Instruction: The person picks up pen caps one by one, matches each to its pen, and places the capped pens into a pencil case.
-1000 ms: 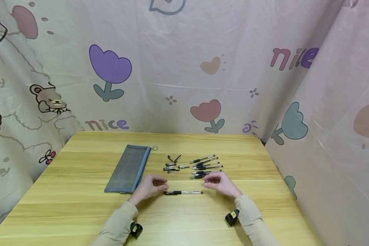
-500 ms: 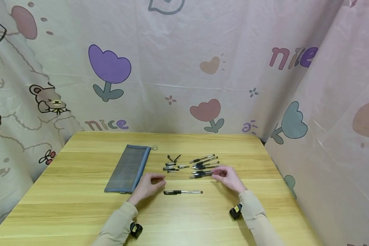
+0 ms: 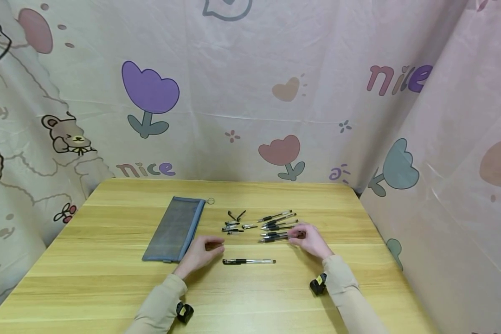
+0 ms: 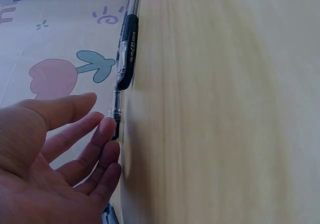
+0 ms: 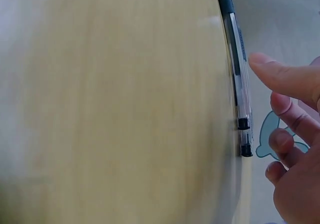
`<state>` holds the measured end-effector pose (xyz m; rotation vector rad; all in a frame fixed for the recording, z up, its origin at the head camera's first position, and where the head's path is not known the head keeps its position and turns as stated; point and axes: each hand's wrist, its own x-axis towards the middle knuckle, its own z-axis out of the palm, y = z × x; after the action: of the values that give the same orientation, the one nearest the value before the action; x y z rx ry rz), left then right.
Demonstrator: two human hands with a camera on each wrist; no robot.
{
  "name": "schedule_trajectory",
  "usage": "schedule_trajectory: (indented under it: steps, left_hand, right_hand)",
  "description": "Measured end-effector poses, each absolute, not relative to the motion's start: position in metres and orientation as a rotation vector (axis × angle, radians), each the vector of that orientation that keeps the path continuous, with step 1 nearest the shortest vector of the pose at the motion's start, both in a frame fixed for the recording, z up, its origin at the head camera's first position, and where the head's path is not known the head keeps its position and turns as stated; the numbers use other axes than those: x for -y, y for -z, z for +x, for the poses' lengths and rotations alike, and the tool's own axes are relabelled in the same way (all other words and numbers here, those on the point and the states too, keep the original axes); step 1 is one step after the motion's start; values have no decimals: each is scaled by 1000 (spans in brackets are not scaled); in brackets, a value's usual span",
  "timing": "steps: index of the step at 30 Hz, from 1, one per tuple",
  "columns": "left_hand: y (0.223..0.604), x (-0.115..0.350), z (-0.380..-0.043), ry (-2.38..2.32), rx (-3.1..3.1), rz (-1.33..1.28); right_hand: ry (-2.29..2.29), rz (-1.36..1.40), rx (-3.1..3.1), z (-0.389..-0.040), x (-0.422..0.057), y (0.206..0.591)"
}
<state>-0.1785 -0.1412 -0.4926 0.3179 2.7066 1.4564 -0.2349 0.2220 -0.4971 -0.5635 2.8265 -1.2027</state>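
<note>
A capped black gel pen [image 3: 248, 261] lies crosswise on the table between my hands. My left hand [image 3: 201, 253] hovers left of it with relaxed, slightly bent fingers and holds nothing. In the left wrist view, the fingers [image 4: 105, 151] are apart from the pen's capped end. My right hand [image 3: 311, 240] is at the right ends of several uncapped pens [image 3: 275, 227]. In the right wrist view, its thumb [image 5: 280, 77] and fingers are spread apart beside the clear pen barrels [image 5: 240, 84], with nothing between them.
Several loose black pen caps [image 3: 234, 226] lie left of the uncapped pens. A grey-blue mesh zip pouch [image 3: 171, 230] lies flat behind my left hand, with a ring at its far corner. Patterned curtains [image 3: 217, 93] border the wooden table [image 3: 250, 301].
My right hand has moved right and slightly away from me, from near the capped pen to the uncapped pens' ends. The left hand has barely moved.
</note>
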Motion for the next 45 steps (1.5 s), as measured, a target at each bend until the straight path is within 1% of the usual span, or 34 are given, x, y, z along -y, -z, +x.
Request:
schedule_trajectory:
  steps: [10, 36, 45]
  left_hand:
    - [492, 142, -179, -1457, -2708, 336]
    - [496, 145, -179, -1462, -2709, 401]
    - [496, 145, -178, -1462, -2715, 390]
  right_hand:
    - [1176, -615, -2829, -241, -217, 501]
    - [1136, -566, -2824, -246, -207, 506]
    - [1107, -615, -2872, -246, -207, 509]
